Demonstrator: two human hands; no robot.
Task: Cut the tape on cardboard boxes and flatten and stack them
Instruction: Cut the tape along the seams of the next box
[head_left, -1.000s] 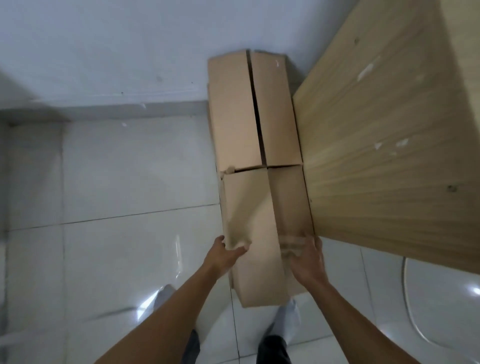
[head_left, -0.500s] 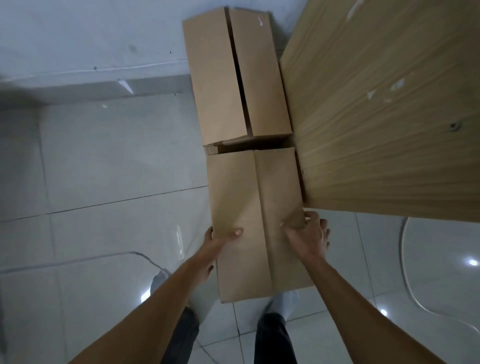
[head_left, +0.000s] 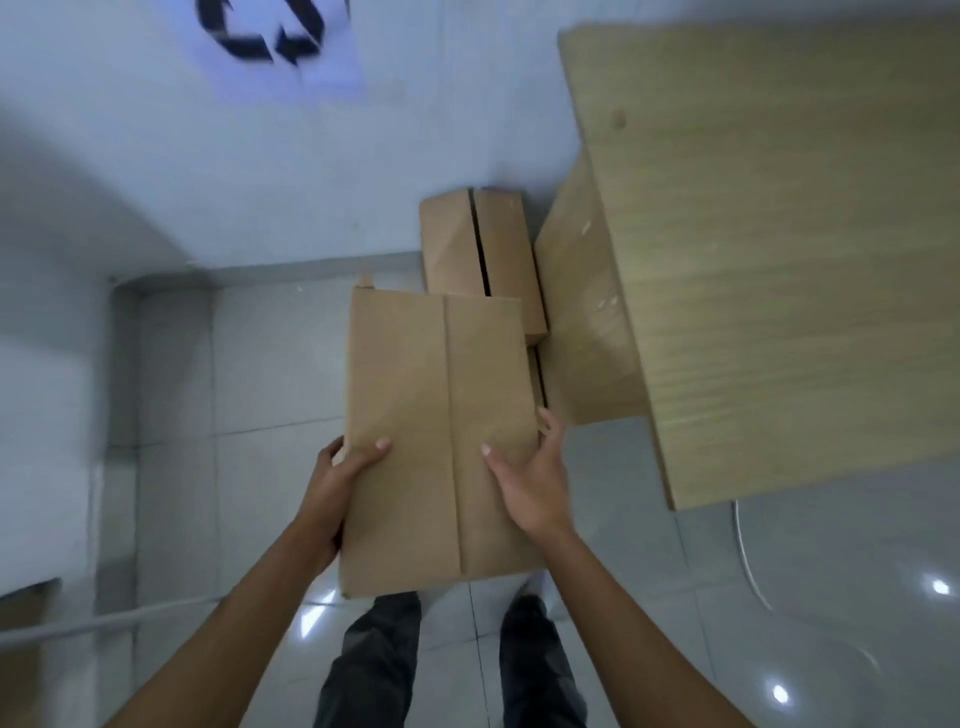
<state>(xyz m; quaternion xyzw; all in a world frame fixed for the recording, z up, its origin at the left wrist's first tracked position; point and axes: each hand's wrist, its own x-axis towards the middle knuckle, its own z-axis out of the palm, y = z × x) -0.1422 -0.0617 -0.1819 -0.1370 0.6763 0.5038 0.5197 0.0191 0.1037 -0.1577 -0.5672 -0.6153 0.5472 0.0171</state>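
Two hands gripping flattened brown cardboard box (head_left: 436, 426): left hand (head_left: 332, 483) clamping its edge, right hand (head_left: 530, 483) pressed flat, beside grainy wooden table (head_left: 779, 260).

glossy tiled floor (head_left: 249, 374), wooden table (head_left: 779, 249) right.

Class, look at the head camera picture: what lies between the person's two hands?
In the head view, the flattened cardboard box fills the stretch between the left hand and the right hand; both hold its side edges, thumbs on top.
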